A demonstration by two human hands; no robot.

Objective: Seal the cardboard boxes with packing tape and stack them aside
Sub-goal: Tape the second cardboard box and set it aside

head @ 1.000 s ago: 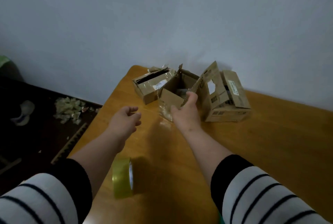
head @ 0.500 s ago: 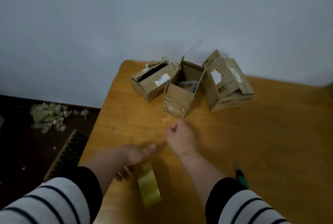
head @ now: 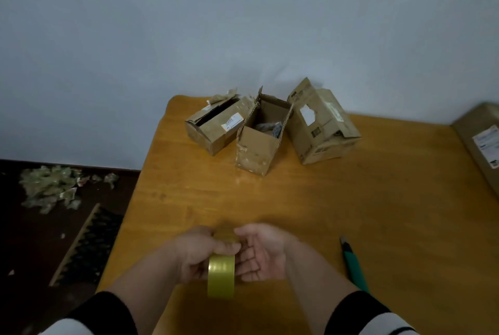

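A yellowish roll of packing tape (head: 221,276) stands on edge between my hands near the table's front. My left hand (head: 198,256) grips it, thumb over the top. My right hand (head: 260,253) is cupped against its right side, fingers spread and touching it. Three small worn cardboard boxes sit at the far left of the table: a left box (head: 216,129) lying with a gap in its top, a middle box (head: 256,145) open upward with dark stuff inside, and a right box (head: 321,127) tilted with loose flaps.
A green-handled utility knife (head: 353,264) lies on the wooden table (head: 351,199) right of my hands. A larger cardboard box (head: 483,143) juts in at the right edge. Crumpled tape scraps (head: 51,189) and a toothed strip (head: 81,248) lie on the dark floor to the left.
My right hand let go of the middle box and drew back. Both hands came together on the tape roll, which was lifted from the table and turned.
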